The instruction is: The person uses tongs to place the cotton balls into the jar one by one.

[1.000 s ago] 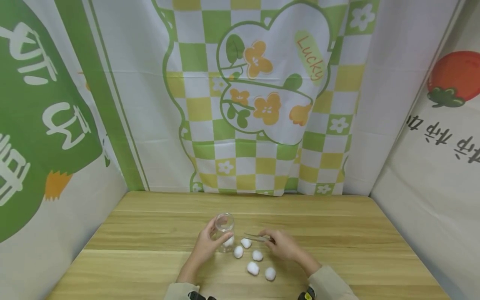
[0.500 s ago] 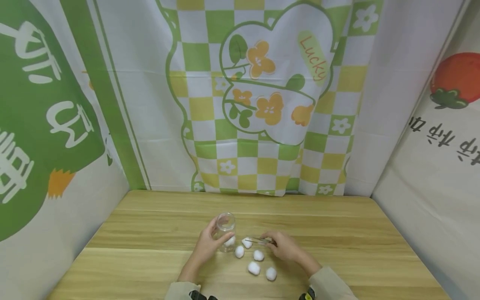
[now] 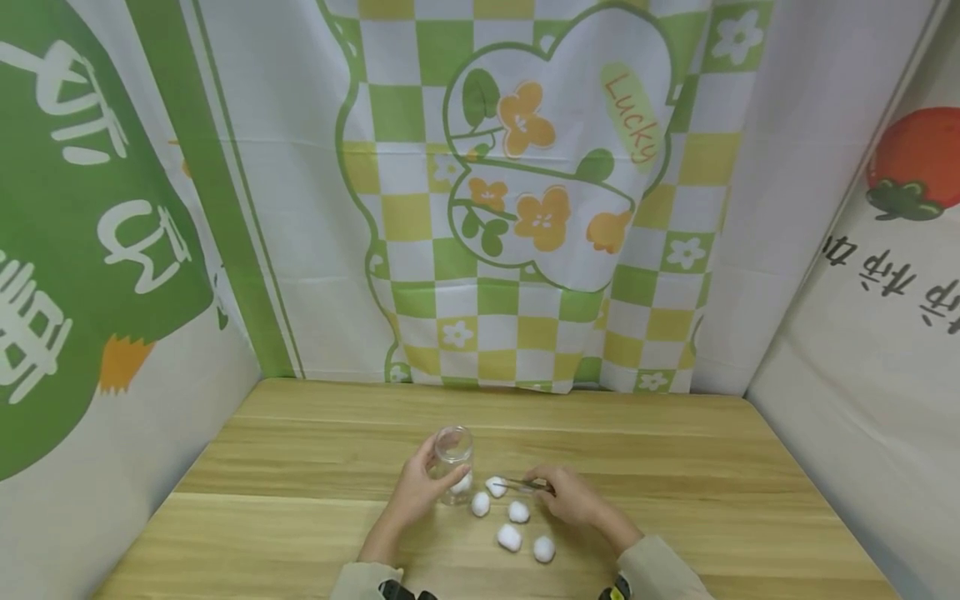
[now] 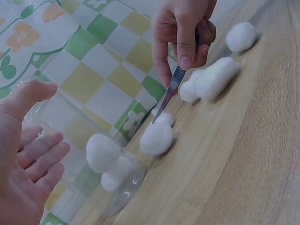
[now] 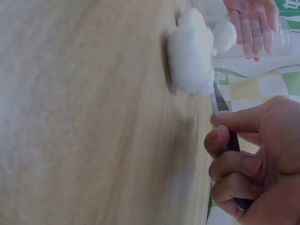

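Somebody's right hand (image 3: 573, 497) is gripping metal tweezers (image 4: 169, 91), whose tips are sitting at the cotton ball (image 3: 496, 487) lying farthest from the person; whether they are pinching it, I cannot tell. Four other cotton balls (image 3: 509, 537) are lying closer to the person on the wood-grain tabletop (image 3: 322, 450). Just left of them all, a clear jar (image 3: 455, 454) is standing upright, with at least two more cotton balls (image 4: 103, 153) resting low inside. Around it the left hand (image 3: 415, 490) is curling. Behind the tabletop, a checked cloth (image 3: 498, 329) printed "Lucky" is hanging.
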`<action>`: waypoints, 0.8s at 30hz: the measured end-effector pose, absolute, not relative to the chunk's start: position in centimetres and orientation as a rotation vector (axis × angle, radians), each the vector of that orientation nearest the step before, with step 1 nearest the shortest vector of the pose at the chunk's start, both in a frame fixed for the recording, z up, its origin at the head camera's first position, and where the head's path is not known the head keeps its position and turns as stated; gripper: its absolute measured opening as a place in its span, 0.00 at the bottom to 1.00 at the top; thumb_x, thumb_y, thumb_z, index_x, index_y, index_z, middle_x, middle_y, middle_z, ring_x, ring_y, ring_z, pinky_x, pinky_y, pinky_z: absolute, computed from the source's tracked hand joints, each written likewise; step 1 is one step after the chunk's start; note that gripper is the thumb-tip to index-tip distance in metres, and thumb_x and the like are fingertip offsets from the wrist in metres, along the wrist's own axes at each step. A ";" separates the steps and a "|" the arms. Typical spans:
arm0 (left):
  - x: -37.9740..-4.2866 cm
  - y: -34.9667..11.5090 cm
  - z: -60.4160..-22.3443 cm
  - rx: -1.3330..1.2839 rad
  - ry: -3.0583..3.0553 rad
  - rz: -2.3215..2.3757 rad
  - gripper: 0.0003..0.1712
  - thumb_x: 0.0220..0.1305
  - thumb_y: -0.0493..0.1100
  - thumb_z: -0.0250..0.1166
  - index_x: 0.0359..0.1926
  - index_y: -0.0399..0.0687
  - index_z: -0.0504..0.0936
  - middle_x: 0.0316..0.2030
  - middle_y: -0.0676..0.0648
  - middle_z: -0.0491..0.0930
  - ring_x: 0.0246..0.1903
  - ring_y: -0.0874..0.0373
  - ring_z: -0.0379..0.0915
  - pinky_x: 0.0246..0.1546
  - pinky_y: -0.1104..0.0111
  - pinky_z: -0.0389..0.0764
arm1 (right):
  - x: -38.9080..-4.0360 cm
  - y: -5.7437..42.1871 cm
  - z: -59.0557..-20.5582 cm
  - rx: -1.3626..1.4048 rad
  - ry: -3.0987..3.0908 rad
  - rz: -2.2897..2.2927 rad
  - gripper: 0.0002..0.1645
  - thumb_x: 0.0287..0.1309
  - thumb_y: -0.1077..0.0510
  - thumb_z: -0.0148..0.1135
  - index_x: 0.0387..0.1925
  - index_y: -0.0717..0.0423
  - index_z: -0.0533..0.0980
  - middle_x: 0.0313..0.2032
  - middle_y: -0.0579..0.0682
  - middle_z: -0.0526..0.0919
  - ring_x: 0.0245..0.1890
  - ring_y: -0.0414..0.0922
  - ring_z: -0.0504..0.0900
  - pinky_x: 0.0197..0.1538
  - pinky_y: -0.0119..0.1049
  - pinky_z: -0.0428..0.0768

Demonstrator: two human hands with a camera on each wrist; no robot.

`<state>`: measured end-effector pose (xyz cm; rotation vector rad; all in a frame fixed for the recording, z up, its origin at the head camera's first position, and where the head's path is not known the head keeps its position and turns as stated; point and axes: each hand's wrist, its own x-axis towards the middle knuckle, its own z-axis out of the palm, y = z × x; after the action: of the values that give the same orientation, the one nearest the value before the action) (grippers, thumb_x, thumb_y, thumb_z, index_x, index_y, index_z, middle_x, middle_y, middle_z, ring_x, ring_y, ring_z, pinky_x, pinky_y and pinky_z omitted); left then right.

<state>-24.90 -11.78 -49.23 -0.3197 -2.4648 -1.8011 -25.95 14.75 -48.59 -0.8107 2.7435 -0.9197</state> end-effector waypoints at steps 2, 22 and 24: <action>-25.0 -11.8 -49.3 -0.323 -2.464 -1.799 0.47 0.59 0.48 0.68 0.71 0.33 0.55 0.69 0.30 0.62 0.67 0.30 0.60 0.68 0.41 0.64 | -25.9 14.7 -48.6 -0.797 2.749 -0.917 0.16 0.62 0.66 0.57 0.52 0.61 0.78 0.21 0.42 0.69 0.19 0.32 0.61 0.21 0.23 0.60; -25.0 -11.6 -49.2 -0.321 -2.390 -1.839 0.42 0.58 0.43 0.69 0.69 0.34 0.60 0.63 0.35 0.72 0.67 0.36 0.64 0.71 0.44 0.63 | -25.7 14.4 -48.8 -0.774 2.812 -0.825 0.11 0.62 0.64 0.58 0.45 0.55 0.79 0.22 0.44 0.73 0.20 0.35 0.62 0.22 0.25 0.59; -25.0 -11.6 -49.3 -0.327 -2.393 -1.834 0.43 0.58 0.43 0.69 0.69 0.33 0.60 0.64 0.34 0.71 0.67 0.35 0.64 0.70 0.44 0.63 | -25.6 14.3 -48.7 -0.765 2.819 -0.807 0.11 0.62 0.63 0.58 0.45 0.54 0.79 0.23 0.44 0.74 0.21 0.36 0.63 0.23 0.26 0.59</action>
<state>-25.00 -11.60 -49.26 -0.3269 -2.3927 -1.8337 -25.61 14.30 -48.73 -0.7647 2.8186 -0.8069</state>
